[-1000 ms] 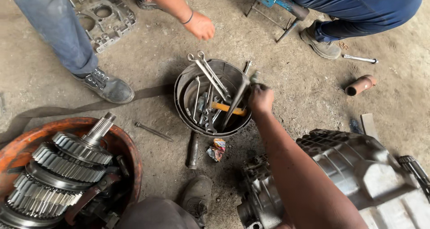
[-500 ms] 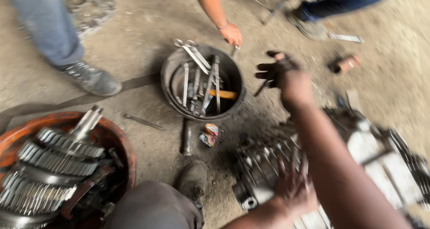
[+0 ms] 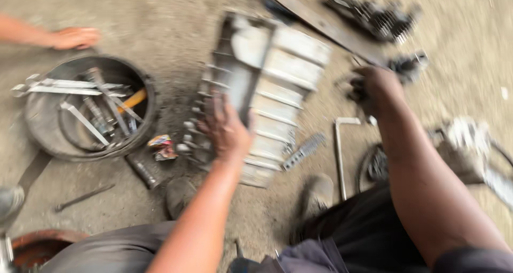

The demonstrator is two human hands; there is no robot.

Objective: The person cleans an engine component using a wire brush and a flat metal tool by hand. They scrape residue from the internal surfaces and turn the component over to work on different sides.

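The picture is blurred by motion. My left hand (image 3: 227, 127) rests on the near left edge of a ribbed grey metal housing (image 3: 278, 86) lying on the dirt floor; whether it grips it is unclear. My right hand (image 3: 377, 86) is to the right of the housing, closed around a small dark tool whose kind I cannot make out. A black round tub (image 3: 141, 126) full of wrenches (image 3: 69, 86) and an orange-handled tool (image 3: 132, 99) stands left of the housing.
Another person's hand (image 3: 75, 38) rests on the floor beyond the tub. An L-shaped bar (image 3: 340, 150), a crumpled wrapper (image 3: 162, 146), a dark cylinder (image 3: 143, 171) and a thin rod (image 3: 83, 197) lie around. Dark gear parts (image 3: 374, 16) sit at the far top. My shoes (image 3: 315, 198) are near.
The view has swung right, shifting the tub to the left. My right hand has left the tub with a dark tool and moved right of the housing. My left hand stays on the housing.
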